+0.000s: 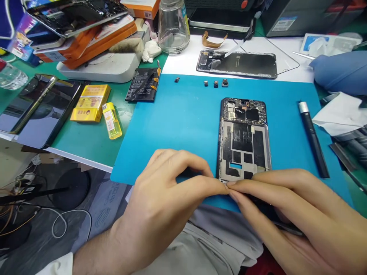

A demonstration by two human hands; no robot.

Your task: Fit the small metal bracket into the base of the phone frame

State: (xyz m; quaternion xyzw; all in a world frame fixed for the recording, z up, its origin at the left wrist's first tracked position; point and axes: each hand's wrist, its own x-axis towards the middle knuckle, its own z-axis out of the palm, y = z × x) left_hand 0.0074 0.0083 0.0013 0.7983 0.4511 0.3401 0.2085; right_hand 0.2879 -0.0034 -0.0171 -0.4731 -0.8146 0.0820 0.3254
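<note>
An opened phone [236,146] lies on the blue mat with its back off, its circuit board showing at the far end and bare metal and black pads nearer me. My left hand [166,198] is closed at its near left corner, thumb and index finger against the edge. At that same corner, my right hand [292,214] pinches thumb and finger together, touching the left thumb tip. What sits between those right fingertips is too small to make out. A dark long thing shows partly under my right hand; its kind is hidden.
Small camera modules [225,83] lie beyond the phone. A battery [142,86] is at the mat's left edge, near a yellow lighter [112,121] and yellow box [91,103]. A phone screen [243,64], glass jar [173,30] and black pen-like tool [314,141] surround the mat [172,122].
</note>
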